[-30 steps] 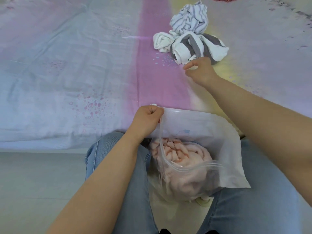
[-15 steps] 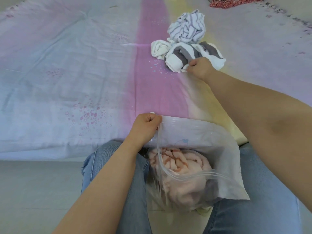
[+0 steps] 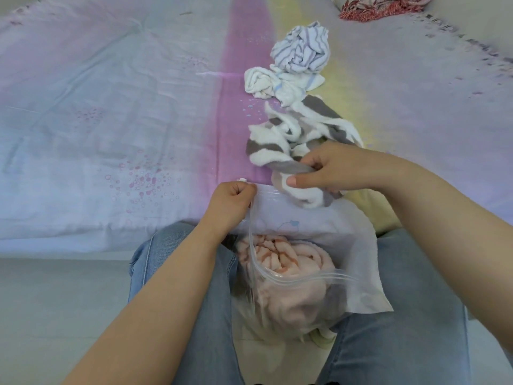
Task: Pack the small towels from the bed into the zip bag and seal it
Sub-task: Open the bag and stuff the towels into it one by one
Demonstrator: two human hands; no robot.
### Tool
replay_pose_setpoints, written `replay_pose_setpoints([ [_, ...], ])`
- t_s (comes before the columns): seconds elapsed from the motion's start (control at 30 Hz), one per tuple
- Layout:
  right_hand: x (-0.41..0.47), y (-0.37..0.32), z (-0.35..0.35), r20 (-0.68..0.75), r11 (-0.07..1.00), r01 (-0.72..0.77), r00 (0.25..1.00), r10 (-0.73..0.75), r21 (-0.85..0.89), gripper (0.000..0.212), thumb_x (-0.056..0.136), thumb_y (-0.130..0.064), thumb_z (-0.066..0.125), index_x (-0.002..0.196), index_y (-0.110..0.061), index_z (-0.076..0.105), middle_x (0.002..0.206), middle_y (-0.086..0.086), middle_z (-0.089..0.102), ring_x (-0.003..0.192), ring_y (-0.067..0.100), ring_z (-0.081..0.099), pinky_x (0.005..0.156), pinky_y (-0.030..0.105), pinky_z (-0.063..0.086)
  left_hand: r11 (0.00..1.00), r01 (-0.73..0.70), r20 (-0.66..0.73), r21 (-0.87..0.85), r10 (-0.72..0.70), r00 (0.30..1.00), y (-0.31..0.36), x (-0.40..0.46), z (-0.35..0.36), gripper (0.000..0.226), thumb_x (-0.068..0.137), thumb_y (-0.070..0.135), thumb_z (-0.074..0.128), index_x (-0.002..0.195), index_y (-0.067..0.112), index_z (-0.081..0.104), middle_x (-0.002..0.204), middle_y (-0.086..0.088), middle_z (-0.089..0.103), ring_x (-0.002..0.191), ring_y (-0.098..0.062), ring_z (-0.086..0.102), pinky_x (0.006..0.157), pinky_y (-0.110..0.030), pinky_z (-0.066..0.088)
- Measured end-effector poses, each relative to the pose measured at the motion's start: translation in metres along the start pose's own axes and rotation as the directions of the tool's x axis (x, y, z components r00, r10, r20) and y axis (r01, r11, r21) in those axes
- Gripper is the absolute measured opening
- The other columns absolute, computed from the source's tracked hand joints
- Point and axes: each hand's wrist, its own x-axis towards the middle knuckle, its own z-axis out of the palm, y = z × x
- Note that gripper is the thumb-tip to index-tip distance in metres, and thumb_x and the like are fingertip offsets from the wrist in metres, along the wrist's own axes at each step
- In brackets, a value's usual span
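A clear zip bag [image 3: 358, 262] stands open between my knees, with a pink towel [image 3: 291, 276] inside it. My left hand [image 3: 230, 204] pinches the bag's far rim at its left corner. My right hand [image 3: 333, 169] grips a grey-and-white striped towel [image 3: 277, 145] just above the bag's mouth, its tail stretched back across the bed. Further back lie a white towel [image 3: 261, 83] and a towel with thin purple stripes [image 3: 301, 50], crumpled and touching each other.
The bed sheet [image 3: 111, 107] has pale blue, pink and yellow bands and runs to an edge near my knees. A red patterned cloth [image 3: 380, 8] lies at the far right. Grey floor [image 3: 55, 301] shows lower left.
My right hand closed on the grey-and-white striped towel and pulled it from the pile toward the bag's mouth. My left hand kept its hold on the bag's rim.
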Motion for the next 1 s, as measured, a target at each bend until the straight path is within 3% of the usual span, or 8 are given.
replay_pose_setpoints([
  [0.07, 0.009, 0.003, 0.001, -0.171, 0.956, -0.039, 0.985, -0.011, -0.290, 0.053, 0.074, -0.058, 0.068, 0.109, -0.019, 0.060, 0.111, 0.004, 0.059, 0.098, 0.020, 0.057, 0.085, 0.037, 0.046, 1.000, -0.008, -0.006, 0.004, 0.008, 1.000, 0.000, 0.000, 0.000, 0.035, 0.093, 0.013, 0.051, 0.060, 0.008, 0.041, 0.057, -0.005, 0.029, 0.049, -0.010, 0.026, 0.045, -0.012, 0.030],
  [0.13, 0.027, 0.015, 0.004, -0.248, 0.898, -0.152, 0.968, 0.050, -0.412, 0.096, 0.065, -0.068, 0.069, 0.144, -0.034, 0.027, 0.157, 0.003, 0.013, 0.143, 0.033, 0.018, 0.110, 0.056, 0.022, 1.000, -0.018, -0.008, 0.006, 0.018, 1.000, 0.002, -0.002, 0.000, 0.034, 0.092, 0.011, 0.051, 0.060, 0.008, 0.041, 0.058, -0.006, 0.029, 0.048, -0.010, 0.026, 0.045, -0.008, 0.030],
  [0.27, 0.068, 0.045, 0.008, -0.225, 0.936, -0.294, 0.942, 0.249, -0.194, 0.125, 0.057, -0.079, 0.066, 0.149, -0.038, -0.009, 0.155, 0.000, -0.032, 0.145, 0.040, -0.015, 0.114, 0.064, 0.008, 1.000, -0.020, -0.010, 0.014, 0.020, 1.000, 0.001, -0.004, -0.002, 0.035, 0.092, 0.011, 0.051, 0.059, 0.007, 0.041, 0.054, -0.003, 0.029, 0.044, -0.007, 0.024, 0.044, -0.010, 0.030],
  [0.43, 0.094, 0.063, 0.004, -0.463, 0.893, -0.334, 0.767, 0.443, 0.301, 0.121, 0.064, -0.075, 0.063, 0.152, -0.023, -0.002, 0.161, 0.013, -0.002, 0.143, 0.039, 0.021, 0.112, 0.052, 0.028, 1.000, -0.023, -0.008, 0.012, 0.023, 1.000, 0.001, -0.005, -0.005, 0.035, 0.093, 0.013, 0.051, 0.060, 0.008, 0.041, 0.056, -0.005, 0.029, 0.045, -0.007, 0.024, 0.043, -0.011, 0.029],
  [0.53, 0.096, 0.058, -0.004, -0.381, 0.867, -0.239, 0.824, 0.420, 0.438, 0.111, 0.075, -0.074, 0.052, 0.153, -0.015, 0.000, 0.158, 0.009, 0.022, 0.141, 0.030, 0.032, 0.108, 0.038, 0.032, 0.999, -0.033, -0.003, 0.019, 0.033, 0.999, 0.002, -0.005, -0.004, 0.034, 0.093, 0.014, 0.051, 0.061, 0.008, 0.043, 0.059, -0.008, 0.030, 0.046, -0.009, 0.024, 0.044, -0.007, 0.030],
  [0.77, 0.081, 0.004, 0.016, -0.062, 0.997, -0.075, 0.995, 0.077, 0.031, 0.111, 0.071, -0.073, 0.060, 0.150, -0.032, -0.005, 0.156, 0.003, 0.024, 0.142, 0.027, 0.029, 0.106, 0.036, 0.037, 1.000, -0.005, 0.003, -0.004, 0.005, 1.000, 0.001, -0.002, -0.002, 0.042, 0.091, 0.014, 0.052, 0.055, 0.015, 0.032, 0.052, 0.001, 0.027, 0.045, -0.008, 0.024, 0.044, -0.019, 0.024],
  [0.87, 0.092, 0.011, 0.037, -0.252, 0.976, -0.089, 0.967, 0.037, -0.197, 0.084, 0.079, -0.039, 0.065, 0.148, -0.032, 0.016, 0.135, 0.014, 0.049, 0.121, 0.036, 0.049, 0.092, 0.038, 0.043, 1.000, 0.001, -0.007, 0.012, -0.001, 1.000, 0.001, -0.005, -0.004, 0.036, 0.089, 0.014, 0.051, 0.056, 0.013, 0.037, 0.053, -0.001, 0.031, 0.045, -0.008, 0.026, 0.043, -0.017, 0.027],
  [1.0, 0.086, 0.020, 0.031, -0.471, 0.994, -0.064, 0.876, 0.100, 0.091, 0.051, 0.086, -0.023, 0.056, 0.135, -0.020, 0.042, 0.126, 0.009, 0.057, 0.117, 0.031, 0.053, 0.089, 0.033, 0.040, 1.000, -0.003, -0.033, 0.002, 0.003, 0.999, 0.000, -0.010, -0.010, 0.044, 0.089, 0.012, 0.052, 0.051, 0.018, 0.031, 0.046, 0.007, 0.029, 0.043, -0.007, 0.026, 0.043, -0.016, 0.029],
])
